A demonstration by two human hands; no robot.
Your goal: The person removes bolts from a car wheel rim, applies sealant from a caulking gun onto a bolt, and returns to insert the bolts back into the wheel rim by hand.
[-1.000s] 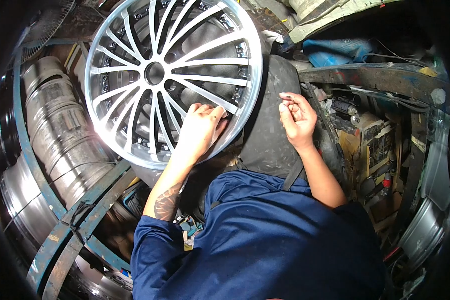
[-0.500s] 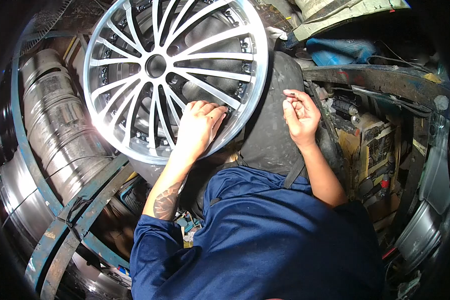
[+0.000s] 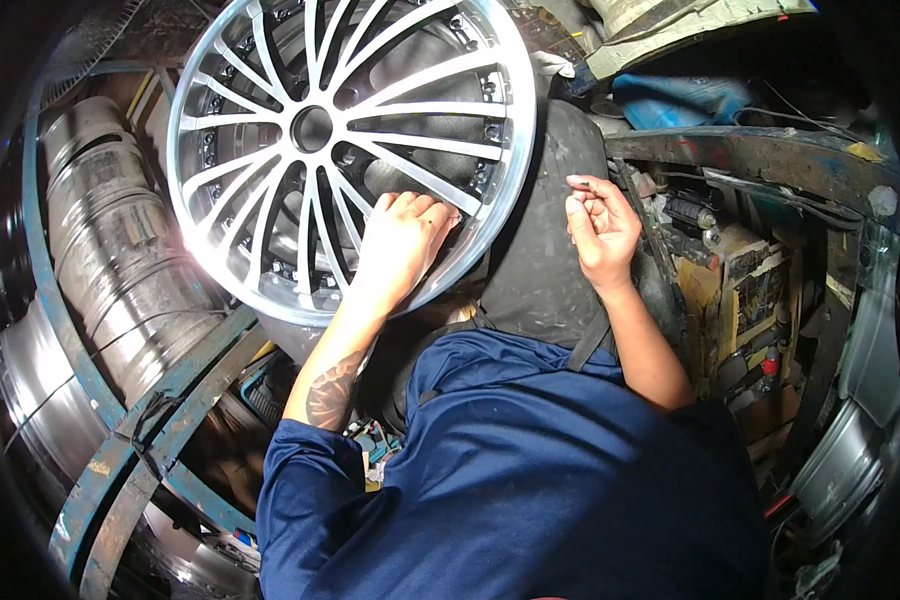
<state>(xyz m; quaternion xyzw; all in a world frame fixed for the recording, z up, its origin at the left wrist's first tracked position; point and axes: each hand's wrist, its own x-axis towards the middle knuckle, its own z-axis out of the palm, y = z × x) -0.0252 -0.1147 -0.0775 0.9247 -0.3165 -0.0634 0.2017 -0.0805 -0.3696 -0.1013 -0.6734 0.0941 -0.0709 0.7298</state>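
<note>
A multi-spoke alloy wheel (image 3: 420,180) with a polished lip and dark gaps between its spokes lies face up at the upper left. My left hand (image 3: 405,245) rests over its lower right part, near the lip. The fingers bend down and press together between the spokes; whatever they pinch there is hidden. Small dark bolts or holes line the ring inside the lip. My right hand (image 3: 603,232) is raised to the right of the wheel, apart from it. Its fingers curl toward the palm, and a small dark spot shows by the index fingertip, too small to name.
Stacked metal rims (image 3: 120,240) stand at the left behind a blue metal frame (image 3: 155,400). A dark covered surface (image 3: 545,250) lies beneath my right hand. To the right are a worn beam (image 3: 750,155), a blue bag (image 3: 680,100) and a cluttered shelf (image 3: 750,300).
My left hand has shifted slightly up, and its fingers are more bent at the wheel's inner edge. The right hand and the wheel are almost unmoved.
</note>
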